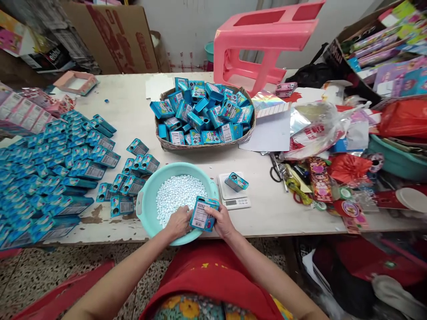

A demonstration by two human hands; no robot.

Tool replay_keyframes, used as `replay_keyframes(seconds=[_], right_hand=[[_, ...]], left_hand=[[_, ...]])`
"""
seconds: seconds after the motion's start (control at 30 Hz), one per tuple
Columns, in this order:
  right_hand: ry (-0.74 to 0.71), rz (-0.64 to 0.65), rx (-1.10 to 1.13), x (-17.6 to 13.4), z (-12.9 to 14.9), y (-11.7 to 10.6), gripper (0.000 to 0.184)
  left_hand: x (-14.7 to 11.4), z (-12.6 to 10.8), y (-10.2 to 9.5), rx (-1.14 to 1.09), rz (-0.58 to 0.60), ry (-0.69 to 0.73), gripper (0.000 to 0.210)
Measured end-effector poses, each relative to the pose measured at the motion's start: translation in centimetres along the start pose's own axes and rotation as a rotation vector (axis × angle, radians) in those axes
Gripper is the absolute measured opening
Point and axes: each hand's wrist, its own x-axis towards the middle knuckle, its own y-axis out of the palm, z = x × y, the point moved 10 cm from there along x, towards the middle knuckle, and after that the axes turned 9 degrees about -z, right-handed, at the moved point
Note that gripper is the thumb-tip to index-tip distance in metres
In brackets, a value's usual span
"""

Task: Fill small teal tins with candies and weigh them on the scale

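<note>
White wall point(187, 31) is seen behind the far edge of the table point(267, 218), with a large cardboard box point(113, 40) propped beyond the far left part and a pink plastic stool point(263, 35) placed at the far edge, right of the middle. At the middle of the near edge, a turquoise bowl point(151, 189) is filled with small white pellets point(180, 191). Into its near part the left hand point(180, 221) is lowered, its fingers bent among the pellets; whether any are gripped cannot be told. By the right hand point(223, 221), closed with the thumb across the printed face, a blue box point(200, 215) is held over the bowl's near right rim, just beside the left hand. To the right of the bowl, a white scale point(235, 202) is set down, and another box point(236, 181) is carried on its platform. Toward the far edge, a shallow basket point(182, 148) is heaped with similar boxes. Along the left edge, many more boxes point(60, 178) are packed in rows, and a smaller group point(133, 183) is stood between them and the bowl. Toward the right edge, scissors point(275, 168) and a clear plastic bag point(313, 138) are mixed with other clutter.
</note>
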Motion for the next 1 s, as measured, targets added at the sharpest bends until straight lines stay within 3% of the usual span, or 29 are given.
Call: replay_keyframes(seconds=[0.07, 0.13, 0.23, 0.33, 0.43, 0.53, 0.63, 0.73, 0.83, 1.0], right_hand=[[-0.062, -0.034, -0.033, 0.1, 0.9, 0.3, 0.041], [-0.141, -0.048, -0.145, 0.3, 2.0, 0.9, 0.042], [-0.303, -0.046, -0.435, 0.5, 4.0, 2.3, 0.044], [-0.534, -0.005, -0.702, 0.2, 5.5, 4.5, 0.039], [-0.683, 0.101, -0.87, -0.4, 4.7, 7.2, 0.031], [-0.722, 0.196, -0.994, -0.8, 3.0, 9.3, 0.029], [-0.735, 0.211, -1.033, -1.2, 2.5, 10.3, 0.03], [-0.764, 0.216, -1.067, -1.6, 2.9, 10.9, 0.03], [-0.785, 0.258, -1.116, -2.0, 3.1, 11.4, 0.03], [-0.768, 0.25, -1.072, -1.8, 3.6, 11.2, 0.032]], left_hand=[[-0.1, 1.5, -1.3, -0.012, -0.033, -0.041, 0.015], [0.2, 3.2, -2.9, -0.115, -0.119, -0.169, 0.009], [0.1, 5.3, -5.0, -0.514, -0.261, -0.473, 0.019], [-0.2, 4.6, -6.5, -0.951, -0.325, -0.636, 0.032], [0.5, 1.6, -9.5, -1.318, -0.442, -0.49, 0.028], [0.9, 0.0, -11.8, -1.497, -0.577, -0.33, 0.021], [1.1, 0.2, -12.3, -1.508, -0.695, -0.307, 0.02], [1.1, 1.0, -12.2, -1.469, -0.767, -0.371, 0.023], [1.3, 1.2, -11.8, -1.461, -0.752, -0.445, 0.028], [1.5, 0.5, -12.4, -1.433, -0.75, -0.417, 0.035]])
